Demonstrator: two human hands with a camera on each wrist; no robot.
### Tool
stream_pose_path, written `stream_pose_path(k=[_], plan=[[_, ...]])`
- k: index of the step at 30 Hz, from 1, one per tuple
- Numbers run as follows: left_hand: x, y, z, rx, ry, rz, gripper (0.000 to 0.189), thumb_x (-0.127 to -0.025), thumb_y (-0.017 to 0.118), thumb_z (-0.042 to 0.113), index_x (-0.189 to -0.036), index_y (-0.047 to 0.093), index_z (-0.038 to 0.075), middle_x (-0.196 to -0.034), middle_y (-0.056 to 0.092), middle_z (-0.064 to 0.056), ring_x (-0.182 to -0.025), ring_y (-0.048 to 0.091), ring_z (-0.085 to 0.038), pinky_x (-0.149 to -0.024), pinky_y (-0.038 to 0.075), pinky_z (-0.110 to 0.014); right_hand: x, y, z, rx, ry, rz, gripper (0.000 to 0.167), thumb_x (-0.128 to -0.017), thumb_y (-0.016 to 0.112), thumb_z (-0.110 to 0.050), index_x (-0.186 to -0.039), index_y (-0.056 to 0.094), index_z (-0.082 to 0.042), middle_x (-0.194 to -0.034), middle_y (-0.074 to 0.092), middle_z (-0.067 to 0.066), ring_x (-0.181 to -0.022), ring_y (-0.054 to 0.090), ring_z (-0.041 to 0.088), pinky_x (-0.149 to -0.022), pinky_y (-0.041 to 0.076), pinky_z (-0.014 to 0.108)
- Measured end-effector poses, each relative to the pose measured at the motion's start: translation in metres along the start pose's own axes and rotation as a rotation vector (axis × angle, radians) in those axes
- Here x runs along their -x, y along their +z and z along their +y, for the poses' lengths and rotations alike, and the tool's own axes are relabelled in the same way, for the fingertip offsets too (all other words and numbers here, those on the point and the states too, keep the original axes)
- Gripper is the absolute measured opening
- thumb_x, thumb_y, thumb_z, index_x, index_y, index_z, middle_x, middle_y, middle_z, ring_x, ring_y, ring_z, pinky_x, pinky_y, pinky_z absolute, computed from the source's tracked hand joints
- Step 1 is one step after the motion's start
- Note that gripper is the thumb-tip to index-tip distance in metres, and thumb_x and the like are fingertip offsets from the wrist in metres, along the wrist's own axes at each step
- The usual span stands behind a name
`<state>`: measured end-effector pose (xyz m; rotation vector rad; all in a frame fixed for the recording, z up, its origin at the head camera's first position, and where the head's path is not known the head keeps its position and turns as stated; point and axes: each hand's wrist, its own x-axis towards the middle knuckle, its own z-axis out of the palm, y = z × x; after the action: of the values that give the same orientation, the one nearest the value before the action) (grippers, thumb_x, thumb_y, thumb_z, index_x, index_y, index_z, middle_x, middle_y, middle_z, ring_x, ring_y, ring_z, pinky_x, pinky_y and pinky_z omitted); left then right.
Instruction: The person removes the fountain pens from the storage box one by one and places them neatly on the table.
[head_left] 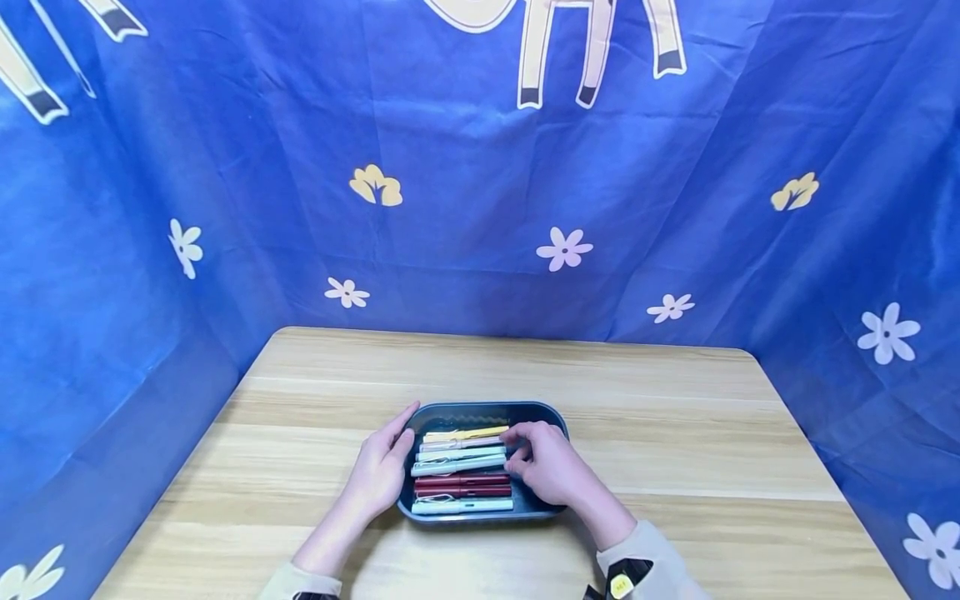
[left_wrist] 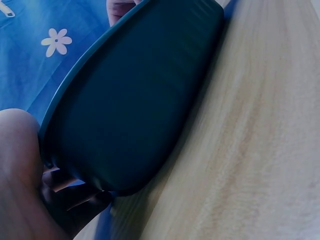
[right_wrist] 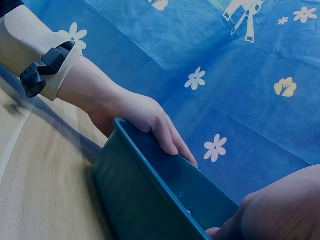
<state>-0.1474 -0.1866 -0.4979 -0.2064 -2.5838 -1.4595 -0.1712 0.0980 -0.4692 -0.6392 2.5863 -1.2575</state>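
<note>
The right hand (head_left: 551,467) bends its thumb and fingers at the right ends of the pens (head_left: 461,481); whether they pinch one cannot be told. The left hand (head_left: 377,471) grips the dark bin (head_left: 480,412) at its left end, its fingers against the outer wall in the left wrist view. Only the head view clearly shows the pens, side by side inside the bin, on the wooden table (head_left: 675,433). The yellow wrist tag's (head_left: 621,587) mark is too small to read
</note>
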Motion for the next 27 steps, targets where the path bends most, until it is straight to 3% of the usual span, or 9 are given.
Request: stream_pose_path(k=[4,18,22,27], plan=[[0.000,0.000,0.000,0.000,-0.005,0.001,0.047,-0.112,0.046,0.008,-0.159,0.047,0.004,-0.156,0.048,-0.025,-0.145,0.043,-0.044,-0.122,0.031,-0.060,-0.001,0.001,0.000,-0.006,0.017,-0.029,0.026,-0.093,0.077,0.001,-0.119,0.074,-0.001,-0.109,0.072,0.004,-0.082,0.068,0.008,-0.074,0.058,0.028],[0.000,0.001,0.000,0.011,-0.014,0.008,0.046,-0.112,0.046,0.009,-0.158,0.049,0.003,-0.155,0.050,-0.024,-0.145,0.044,-0.044,-0.122,0.031,-0.060,-0.006,0.008,0.002,-0.006,0.030,-0.048,0.015,-0.092,0.076,0.005,-0.103,0.072,-0.005,-0.086,0.068,-0.002,-0.079,0.065,0.010,-0.072,0.057,0.026],[0.001,0.001,0.000,0.008,-0.013,0.011,0.046,-0.112,0.046,0.009,-0.158,0.049,0.004,-0.155,0.050,-0.024,-0.145,0.044,-0.044,-0.122,0.031,-0.060,-0.008,0.007,0.002,0.006,0.036,-0.033,0.015,-0.091,0.078,0.003,-0.101,0.072,-0.006,-0.085,0.067,-0.003,-0.077,0.063,0.009,-0.071,0.056,0.026],[0.001,0.002,0.000,0.010,-0.009,0.017,0.046,-0.112,0.046,0.009,-0.158,0.049,0.005,-0.154,0.051,-0.025,-0.145,0.045,-0.044,-0.122,0.032,-0.059,-0.013,0.004,0.002,0.046,0.034,0.041,0.017,-0.090,0.079,0.002,-0.104,0.073,-0.003,-0.091,0.069,0.001,-0.076,0.064,0.008,-0.072,0.057,0.028]])
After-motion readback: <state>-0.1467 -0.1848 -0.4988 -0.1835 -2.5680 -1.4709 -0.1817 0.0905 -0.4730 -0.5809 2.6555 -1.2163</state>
